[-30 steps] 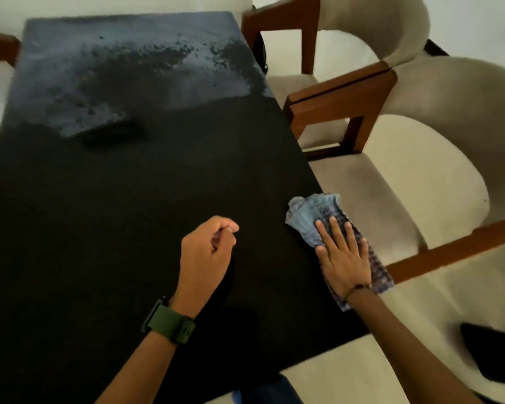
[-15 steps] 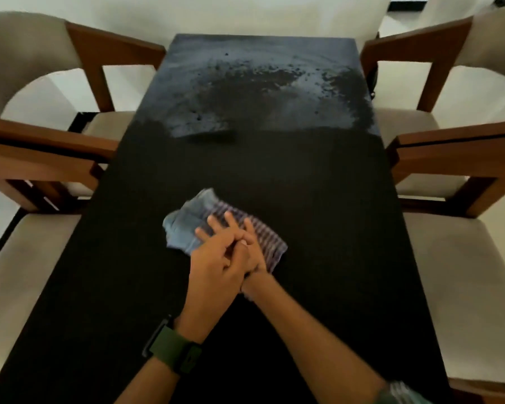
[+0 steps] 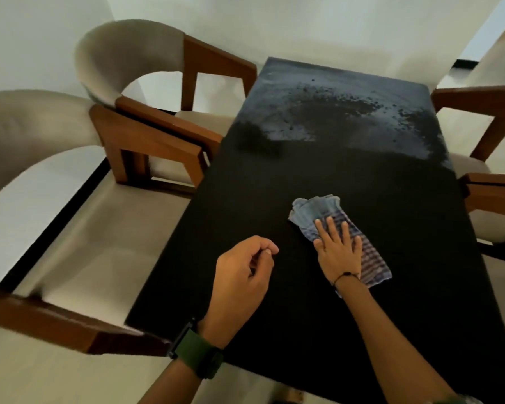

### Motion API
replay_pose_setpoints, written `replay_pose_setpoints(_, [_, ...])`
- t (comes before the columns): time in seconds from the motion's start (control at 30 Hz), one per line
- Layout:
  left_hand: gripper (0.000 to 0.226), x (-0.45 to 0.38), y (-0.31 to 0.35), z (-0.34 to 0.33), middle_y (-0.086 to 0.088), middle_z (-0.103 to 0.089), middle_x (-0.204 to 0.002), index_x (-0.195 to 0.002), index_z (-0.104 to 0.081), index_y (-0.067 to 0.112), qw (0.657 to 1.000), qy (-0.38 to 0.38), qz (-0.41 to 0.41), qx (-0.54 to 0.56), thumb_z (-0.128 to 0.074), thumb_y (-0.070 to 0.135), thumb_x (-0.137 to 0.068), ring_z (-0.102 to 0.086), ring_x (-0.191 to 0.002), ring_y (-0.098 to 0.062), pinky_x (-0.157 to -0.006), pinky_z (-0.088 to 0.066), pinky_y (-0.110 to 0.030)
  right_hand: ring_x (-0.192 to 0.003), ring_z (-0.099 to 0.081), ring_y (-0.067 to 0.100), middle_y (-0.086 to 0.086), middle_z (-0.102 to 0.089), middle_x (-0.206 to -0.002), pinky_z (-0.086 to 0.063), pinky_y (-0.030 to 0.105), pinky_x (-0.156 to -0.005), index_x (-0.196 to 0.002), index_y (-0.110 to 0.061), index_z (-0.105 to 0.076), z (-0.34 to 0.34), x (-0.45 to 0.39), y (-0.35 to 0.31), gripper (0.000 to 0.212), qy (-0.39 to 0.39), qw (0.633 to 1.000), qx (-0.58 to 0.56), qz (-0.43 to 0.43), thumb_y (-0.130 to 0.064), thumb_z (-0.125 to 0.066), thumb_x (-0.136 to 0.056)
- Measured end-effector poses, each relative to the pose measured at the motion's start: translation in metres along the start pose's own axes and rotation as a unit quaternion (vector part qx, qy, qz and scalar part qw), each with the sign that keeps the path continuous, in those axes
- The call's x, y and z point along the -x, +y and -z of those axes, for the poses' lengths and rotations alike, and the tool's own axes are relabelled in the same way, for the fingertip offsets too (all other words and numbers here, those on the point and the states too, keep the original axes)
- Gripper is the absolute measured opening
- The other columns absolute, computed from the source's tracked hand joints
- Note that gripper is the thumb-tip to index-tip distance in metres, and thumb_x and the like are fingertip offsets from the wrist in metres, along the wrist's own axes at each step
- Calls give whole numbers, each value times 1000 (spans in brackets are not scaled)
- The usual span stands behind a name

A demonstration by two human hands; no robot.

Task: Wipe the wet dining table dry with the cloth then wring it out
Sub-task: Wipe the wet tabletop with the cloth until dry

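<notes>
The black dining table (image 3: 263,205) runs away from me. Its far end carries a wet patch (image 3: 333,112) of sheen and droplets, while the near half looks dark and even. A blue checked cloth (image 3: 318,209) lies right of the table's middle. My right hand (image 3: 337,249) presses flat on the cloth with fingers spread, covering its middle. To the left of it, my left hand (image 3: 242,275) hovers over the table, loosely curled and holding nothing. A green watch (image 3: 199,355) sits on that wrist.
Two beige chairs with wooden arms stand along the left side, the near chair (image 3: 56,205) and the far chair (image 3: 134,53). Wooden arms of other chairs (image 3: 490,193) reach the table's right edge. A pale wall is behind.
My right hand slid the cloth from the right edge to the left of centre, then back right. The left hand, over the right hand half a second ago, is now apart. My view swung left.
</notes>
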State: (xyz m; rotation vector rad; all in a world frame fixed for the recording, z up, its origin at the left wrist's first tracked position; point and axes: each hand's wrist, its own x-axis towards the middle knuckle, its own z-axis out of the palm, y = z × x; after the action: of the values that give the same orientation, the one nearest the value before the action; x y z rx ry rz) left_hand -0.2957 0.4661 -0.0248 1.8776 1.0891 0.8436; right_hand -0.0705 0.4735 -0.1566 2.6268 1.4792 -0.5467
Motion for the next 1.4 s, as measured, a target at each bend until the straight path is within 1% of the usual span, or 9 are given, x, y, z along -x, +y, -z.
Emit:
replay_pose_setpoints(0.2, [21, 59, -45, 106, 17, -55, -67, -82, -61, 21, 997, 18, -72, 18, -43, 29, -85, -57, -65, -9, -56, -45, -13, -146, 13, 21, -9, 11, -159, 5, 49, -115, -147, -41, 3, -36, 93, -128, 50, -5, 998, -13, 56, -40, -18, -101])
replay_pose_setpoints(0.33, [24, 86, -70, 177, 21, -54, -70, -82, -61, 23, 997, 19, -78, 21, -39, 34, -83, -57, -72, -4, -63, -44, -9, -146, -11, 24, -5, -18, -156, -4, 48, -118, -146, -24, -31, -47, 138, -194, 52, -50, 968, -242, 33, -41, -38, -97])
replay_pose_setpoints(0.4, [20, 95, -82, 210, 15, -58, -71, -82, -58, 32, 997, 31, -67, 26, -39, 38, -83, -58, -74, -7, -62, -47, -15, -124, -47, 27, 9, -50, -138, -32, 46, -110, -132, -17, -50, -34, 161, -231, 45, -87, 838, -537, -44, -42, -42, -95])
replay_pose_setpoints(0.47, [14, 102, -94, 235, 13, -58, -71, -81, -53, 41, 997, 43, -56, 20, -47, 29, -86, -58, -76, -4, -64, -47, -14, -98, -59, 22, 8, -64, -108, -46, 40, -90, -112, -17, -59, -16, 181, -263, 30, -121, 677, -721, -88, -36, -38, -99])
replay_pose_setpoints(0.6, [25, 108, -124, 288, 20, -55, -69, -82, -58, 31, 995, 87, -36, -12, -53, 6, -89, -59, -73, 2, -63, -43, -5, -90, -60, 25, 10, -65, -98, -47, 39, -76, -96, -13, -61, 17, 194, -336, 38, -128, 568, -808, -83, -36, -32, -101])
replay_pose_setpoints(0.9, [19, 37, -203, 411, 16, -58, -69, -82, -57, 34, 990, 128, -50, -41, -45, 21, -86, -56, -64, -11, -52, -43, -18, -94, -58, 20, 7, -62, -109, -44, 34, -71, -103, -17, -59, 46, 141, -473, 34, -75, 568, -818, -40, -41, -35, -97])
replay_pose_setpoints(1.07, [14, -52, -253, 476, 12, -61, -68, -80, -59, 31, 993, 74, -74, -59, -46, 27, -85, -57, -64, -9, -53, -39, -10, -128, -42, 28, 10, -42, -145, -32, 34, -90, -139, -14, -41, 50, 86, -545, 55, -67, 542, -830, -114, -47, -26, -98])
replay_pose_setpoints(1.27, [13, -146, -269, 547, 9, -60, -71, -80, -56, 28, 991, -39, -118, -41, -48, 22, -89, -60, -70, -13, -60, -48, -15, -73, -70, 15, -2, -66, -95, -48, 34, -70, -92, -24, -58, 57, 59, -621, 40, -2, 458, -884, -93, -50, -28, -97])
replay_pose_setpoints(1.4, [15, -217, -274, 574, 7, -64, -76, -81, -61, 30, 991, -67, -118, -7, -47, 36, -85, -63, -72, -11, -72, -54, -31, -75, -73, 14, 0, -75, -87, -59, 28, -60, -82, -22, -77, 72, 45, -653, 59, 41, 410, -907, -81, -49, -27, -98])
